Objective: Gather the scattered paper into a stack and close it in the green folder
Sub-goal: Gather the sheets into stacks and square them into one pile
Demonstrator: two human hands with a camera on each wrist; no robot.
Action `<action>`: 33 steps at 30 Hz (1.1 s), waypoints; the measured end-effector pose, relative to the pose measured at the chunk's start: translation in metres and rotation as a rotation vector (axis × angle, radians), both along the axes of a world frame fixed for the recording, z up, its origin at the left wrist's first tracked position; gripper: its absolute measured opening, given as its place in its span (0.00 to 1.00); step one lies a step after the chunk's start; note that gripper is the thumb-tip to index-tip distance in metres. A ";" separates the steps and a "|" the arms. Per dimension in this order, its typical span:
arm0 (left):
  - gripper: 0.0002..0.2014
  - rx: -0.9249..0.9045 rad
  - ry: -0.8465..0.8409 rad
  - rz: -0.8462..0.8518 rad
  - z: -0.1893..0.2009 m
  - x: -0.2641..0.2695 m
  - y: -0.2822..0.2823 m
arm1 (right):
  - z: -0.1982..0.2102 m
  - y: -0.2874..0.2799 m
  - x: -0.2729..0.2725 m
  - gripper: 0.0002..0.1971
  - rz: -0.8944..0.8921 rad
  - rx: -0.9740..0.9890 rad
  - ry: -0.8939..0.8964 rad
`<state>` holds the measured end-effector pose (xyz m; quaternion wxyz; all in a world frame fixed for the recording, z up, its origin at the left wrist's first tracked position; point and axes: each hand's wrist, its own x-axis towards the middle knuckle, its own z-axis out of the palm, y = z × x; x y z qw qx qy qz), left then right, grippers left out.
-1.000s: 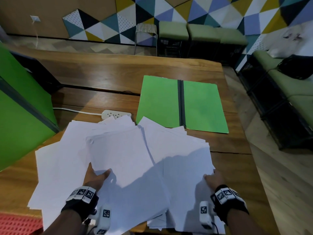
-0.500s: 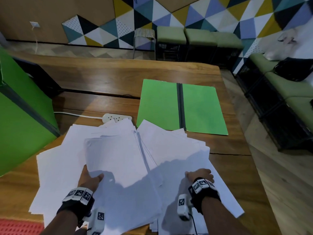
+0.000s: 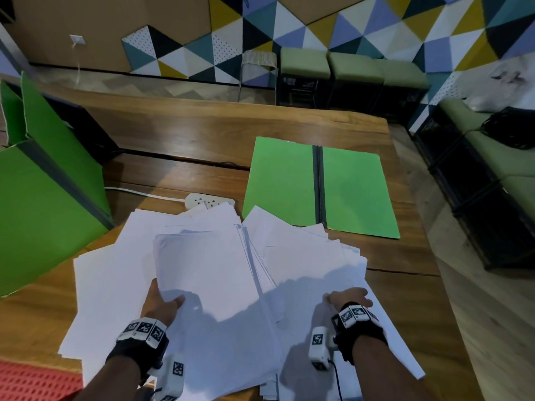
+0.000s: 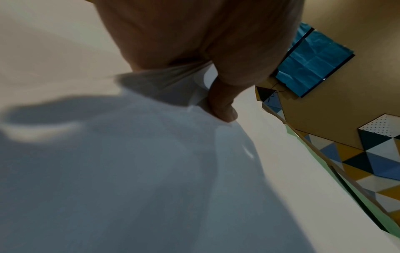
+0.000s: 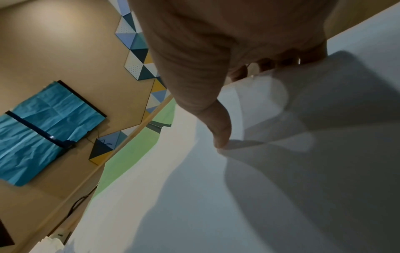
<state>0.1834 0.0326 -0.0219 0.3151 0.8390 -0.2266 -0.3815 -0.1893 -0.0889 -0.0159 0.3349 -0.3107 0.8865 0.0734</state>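
White paper sheets (image 3: 208, 273) lie fanned over the near half of the wooden table (image 3: 202, 131). Beyond them to the right, the green folder (image 3: 283, 180) lies open and flat, its near edge under a few sheet corners. My left hand (image 3: 165, 296) grips the near edge of the middle bundle, thumb on top. Up close, the thumb (image 4: 223, 109) pinches the paper (image 4: 129, 171). My right hand (image 3: 346, 296) holds the right-hand sheets at their near edge. There the thumb (image 5: 218, 133) presses on the paper (image 5: 216, 205) and the fingers curl behind its edge.
A big green box (image 3: 43, 204) stands at the table's left. A white power strip (image 3: 208, 201) with its cable lies just beyond the papers. A red mat (image 3: 29, 383) is at the near left. The table ends at the right, with floor and a sofa (image 3: 506, 169) beyond.
My right hand has moved left toward the middle, drawing the right-hand sheets inward. The left hand keeps its hold on the middle bundle and has shifted slightly.
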 end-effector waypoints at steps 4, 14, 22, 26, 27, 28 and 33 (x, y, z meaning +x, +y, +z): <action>0.29 -0.002 0.003 -0.006 0.000 0.000 0.000 | 0.013 -0.003 -0.005 0.24 0.108 -0.135 -0.066; 0.31 0.018 -0.001 -0.023 0.009 -0.001 0.001 | 0.020 -0.001 -0.016 0.16 0.269 -0.459 -0.194; 0.28 -0.021 0.044 0.034 0.014 -0.010 0.004 | 0.087 -0.037 -0.039 0.14 0.316 -0.681 -0.268; 0.28 -0.032 0.050 0.043 0.016 -0.011 0.004 | 0.161 -0.051 -0.044 0.11 0.579 -0.941 -0.198; 0.29 -0.033 0.049 0.042 0.015 -0.010 0.004 | 0.174 -0.056 -0.048 0.12 0.593 -0.961 -0.193; 0.29 -0.031 0.053 0.042 0.015 -0.010 0.004 | 0.186 -0.061 -0.052 0.14 0.588 -0.978 -0.189; 0.29 -0.041 0.047 0.048 0.016 -0.010 0.003 | 0.243 -0.069 -0.065 0.20 0.651 -1.118 -0.300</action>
